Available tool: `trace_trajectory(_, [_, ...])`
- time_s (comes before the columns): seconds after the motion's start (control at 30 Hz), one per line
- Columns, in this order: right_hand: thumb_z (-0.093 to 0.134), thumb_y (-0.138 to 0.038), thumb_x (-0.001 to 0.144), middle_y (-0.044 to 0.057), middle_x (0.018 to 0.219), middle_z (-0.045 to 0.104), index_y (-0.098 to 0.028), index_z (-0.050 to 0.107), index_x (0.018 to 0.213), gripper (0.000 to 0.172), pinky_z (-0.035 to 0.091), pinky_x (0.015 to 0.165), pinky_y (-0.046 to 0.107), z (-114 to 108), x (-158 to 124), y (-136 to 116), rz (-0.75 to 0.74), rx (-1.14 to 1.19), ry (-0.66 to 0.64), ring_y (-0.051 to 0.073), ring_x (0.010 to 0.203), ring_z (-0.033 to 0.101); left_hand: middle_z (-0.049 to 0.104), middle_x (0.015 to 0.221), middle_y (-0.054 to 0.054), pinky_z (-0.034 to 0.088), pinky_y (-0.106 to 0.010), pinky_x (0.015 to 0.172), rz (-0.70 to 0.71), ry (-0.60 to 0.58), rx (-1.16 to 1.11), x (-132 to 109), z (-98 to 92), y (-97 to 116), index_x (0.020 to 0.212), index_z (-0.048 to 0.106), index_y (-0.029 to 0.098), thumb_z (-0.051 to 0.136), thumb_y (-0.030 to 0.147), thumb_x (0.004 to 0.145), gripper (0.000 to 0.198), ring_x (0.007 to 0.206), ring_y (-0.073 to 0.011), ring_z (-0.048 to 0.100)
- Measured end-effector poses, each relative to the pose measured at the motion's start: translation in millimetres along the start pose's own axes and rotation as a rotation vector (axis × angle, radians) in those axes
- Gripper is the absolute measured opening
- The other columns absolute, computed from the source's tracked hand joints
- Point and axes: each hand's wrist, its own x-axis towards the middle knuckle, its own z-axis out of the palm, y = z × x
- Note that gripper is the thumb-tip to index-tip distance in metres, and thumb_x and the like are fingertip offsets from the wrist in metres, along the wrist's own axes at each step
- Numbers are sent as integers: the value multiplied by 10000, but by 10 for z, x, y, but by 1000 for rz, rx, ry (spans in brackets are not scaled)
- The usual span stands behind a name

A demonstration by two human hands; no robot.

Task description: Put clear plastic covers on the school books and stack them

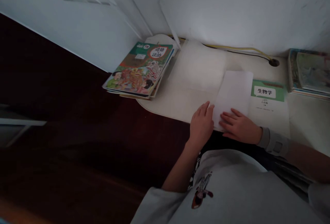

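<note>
A narrow white sheet of paper (235,88), which looks folded, lies on the desk in front of me. My right hand (240,126) rests flat on its lower part, fingers spread. At the paper's lower left edge is my left hand (202,123), with its fingers stretched out close together and the fingertips at or beside the edge. Neither hand grips anything that I can see. Just right of the paper lies a textbook (270,110) with a green band on its cover, and the paper may overlap its left side. A pale, partly see-through sheet (199,67) lies to the upper left.
Stacked books (140,71) with a colourful top cover overhang the desk's left end. Another book stack (313,71) sits at the right. A yellow cable (238,48) runs along the wall to a round hole (274,62) in the white desk (171,105).
</note>
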Motion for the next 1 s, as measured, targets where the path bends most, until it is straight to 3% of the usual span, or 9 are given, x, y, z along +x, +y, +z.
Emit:
trace_trajectory(0.2, [570, -346, 889, 202, 1267, 601, -140, 640, 1158, 346, 387, 1015, 507, 26, 12, -37, 14, 5, 1, 294, 1181, 560, 659, 956, -123, 480, -393, 838, -77, -133, 161, 132, -77, 83, 1207, 542, 146, 376, 155, 919, 333, 941, -245, 628])
trace_trajectory(0.33, [567, -313, 891, 201, 1271, 595, -137, 636, 1159, 327, 382, 1020, 498, 66, 12, -57, 52, 24, 14, 287, 1189, 551, 639, 958, -118, 476, -352, 801, -88, -177, 203, 129, -183, 61, 1213, 524, 149, 370, 132, 910, 341, 910, -225, 629])
trace_trajectory(0.5, [512, -268, 915, 189, 1238, 619, -127, 649, 1124, 287, 389, 1009, 504, 116, 36, -119, 119, 1, 42, 288, 1159, 568, 629, 989, -108, 470, -319, 767, -104, -135, 155, 95, -318, 79, 1252, 494, 158, 409, 118, 878, 385, 865, -209, 631])
trace_trajectory(0.73, [531, -268, 902, 181, 1264, 604, -140, 643, 1145, 296, 378, 1015, 511, 121, 46, -162, 164, 30, 54, 290, 1185, 543, 637, 994, -119, 461, -323, 760, -75, -131, 104, 118, -317, 107, 1248, 519, 142, 394, 145, 884, 385, 860, -222, 630])
trace_trajectory(1.0, [581, -342, 877, 159, 1281, 597, -137, 619, 1186, 373, 399, 1013, 449, 48, -21, -211, -81, 124, -6, 258, 1192, 541, 636, 1001, -116, 469, -317, 798, -12, -156, 147, 210, -136, 126, 1303, 494, 146, 409, 126, 868, 443, 906, -209, 610])
